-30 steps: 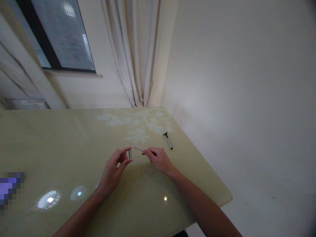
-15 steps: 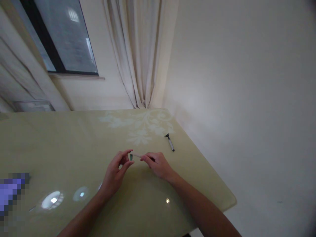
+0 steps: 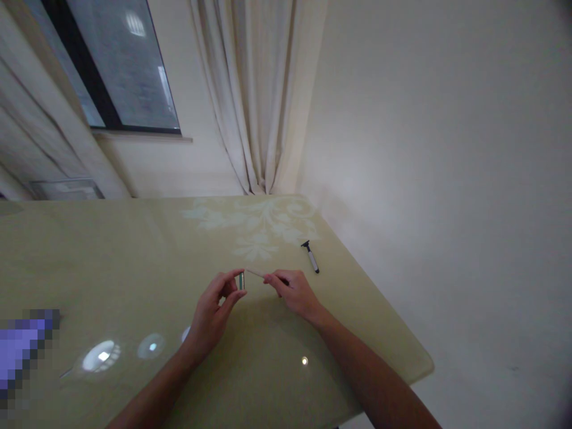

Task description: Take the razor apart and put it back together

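Pinched upright between the thumb and fingertips of my left hand (image 3: 214, 304) is a small green-and-dark rectangular piece (image 3: 242, 281), which looks like a razor cartridge. My right hand (image 3: 295, 293) is closed on a thin pale stick (image 3: 255, 273); its tip points left, close to the top of the small piece, with a slight gap between them. The stick's other end is mostly hidden in my fingers. On the table beyond my right hand lies a razor (image 3: 311, 257) with a grey handle and a dark T-shaped head.
Both hands are above a glossy pale-green table (image 3: 147, 256) with a white floral pattern. A wall (image 3: 424, 179) runs along its right side, and a curtain (image 3: 254, 119) hangs behind its far edge. A blurred purple object (image 3: 24, 345) is at the left edge.
The stick has moved right, and its tip has come away from the small piece. That piece has turned slightly in my left hand. The razor lies still.
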A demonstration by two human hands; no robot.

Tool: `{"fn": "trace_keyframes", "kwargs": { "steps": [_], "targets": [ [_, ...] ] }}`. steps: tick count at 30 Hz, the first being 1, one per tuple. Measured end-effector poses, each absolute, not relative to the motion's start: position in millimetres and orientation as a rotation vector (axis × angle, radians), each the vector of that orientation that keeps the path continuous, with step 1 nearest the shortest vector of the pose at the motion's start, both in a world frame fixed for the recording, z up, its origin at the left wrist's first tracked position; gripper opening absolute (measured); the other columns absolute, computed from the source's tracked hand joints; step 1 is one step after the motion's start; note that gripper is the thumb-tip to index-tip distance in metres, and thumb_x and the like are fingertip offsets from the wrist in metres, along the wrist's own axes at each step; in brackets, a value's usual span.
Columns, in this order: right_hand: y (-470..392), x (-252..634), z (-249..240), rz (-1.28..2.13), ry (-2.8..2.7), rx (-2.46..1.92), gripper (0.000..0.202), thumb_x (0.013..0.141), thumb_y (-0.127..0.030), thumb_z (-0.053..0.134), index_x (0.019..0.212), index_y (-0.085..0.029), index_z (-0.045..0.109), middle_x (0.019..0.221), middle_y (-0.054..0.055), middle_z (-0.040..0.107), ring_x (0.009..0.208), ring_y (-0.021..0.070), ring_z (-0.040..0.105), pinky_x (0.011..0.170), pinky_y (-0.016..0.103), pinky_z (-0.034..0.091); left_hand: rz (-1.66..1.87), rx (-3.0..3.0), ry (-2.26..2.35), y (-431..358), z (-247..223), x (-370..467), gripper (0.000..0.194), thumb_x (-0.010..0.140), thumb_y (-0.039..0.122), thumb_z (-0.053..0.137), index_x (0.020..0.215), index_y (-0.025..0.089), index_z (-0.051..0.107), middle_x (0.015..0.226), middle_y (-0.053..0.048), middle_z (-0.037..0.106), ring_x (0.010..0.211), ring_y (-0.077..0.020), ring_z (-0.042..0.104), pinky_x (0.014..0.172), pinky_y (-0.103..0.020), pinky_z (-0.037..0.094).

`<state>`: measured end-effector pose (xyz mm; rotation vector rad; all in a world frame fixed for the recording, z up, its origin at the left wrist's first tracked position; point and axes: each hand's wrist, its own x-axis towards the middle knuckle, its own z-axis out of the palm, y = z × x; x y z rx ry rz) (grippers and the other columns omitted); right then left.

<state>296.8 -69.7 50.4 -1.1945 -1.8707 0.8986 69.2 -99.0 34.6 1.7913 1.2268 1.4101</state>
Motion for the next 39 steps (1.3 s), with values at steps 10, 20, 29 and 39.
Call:
{"fn": "trace_keyframes", "kwargs": {
  "steps": [10, 20, 29, 39],
  "targets": [
    [-74.1, 295.5, 50.6, 0.927, -1.933, -1.176, 0.053, 0.102, -0.058, 0.054, 0.092, -0.014, 0.083, 0.059, -0.001, 0.055, 0.057, 0.0121, 0.047, 0.056, 0.025, 0.031, 1.401, 1.765, 1.232, -100.3, 34.6, 69.6, 0.034, 0.094, 0.036, 0.067, 0.125, 0.022, 0.069, 0.08, 0.003, 0.056, 0.071, -0.0144, 0.058, 0.069, -0.027, 0.048],
    [-73.3, 298.2, 53.0, 0.942, -1.992, -1.112, 0.054, 0.103, -0.058, 0.053, 0.091, -0.015, 0.083, 0.059, -0.001, 0.057, 0.057, 0.0116, 0.047, 0.058, 0.025, 0.032, 1.414, 1.72, 1.251, -96.8, 30.9, 66.2, 0.035, 0.093, 0.039, 0.068, 0.125, 0.023, 0.069, 0.08, 0.003, 0.057, 0.071, -0.0139, 0.058, 0.068, -0.026, 0.048],
    [-74.4, 298.9, 52.7, 1.015, -2.02, -1.07, 0.054, 0.102, -0.059, 0.053, 0.094, -0.015, 0.084, 0.06, -0.001, 0.059, 0.057, 0.0118, 0.048, 0.057, 0.024, 0.032, 1.41, 1.719, 1.252, -97.8, 33.5, 66.3, 0.036, 0.093, 0.039, 0.068, 0.125, 0.022, 0.069, 0.079, 0.003, 0.055, 0.071, -0.0144, 0.057, 0.067, -0.026, 0.048],
    [-75.5, 299.1, 55.3, 1.0, -2.038, -1.062, 0.052, 0.103, -0.057, 0.054, 0.089, -0.016, 0.083, 0.06, -0.001, 0.058, 0.057, 0.0112, 0.047, 0.057, 0.024, 0.031, 1.417, 1.751, 1.263, -98.3, 35.0, 65.7, 0.034, 0.092, 0.038, 0.069, 0.123, 0.023, 0.07, 0.078, 0.003, 0.056, 0.071, -0.0143, 0.058, 0.07, -0.027, 0.049]
  ]
}}
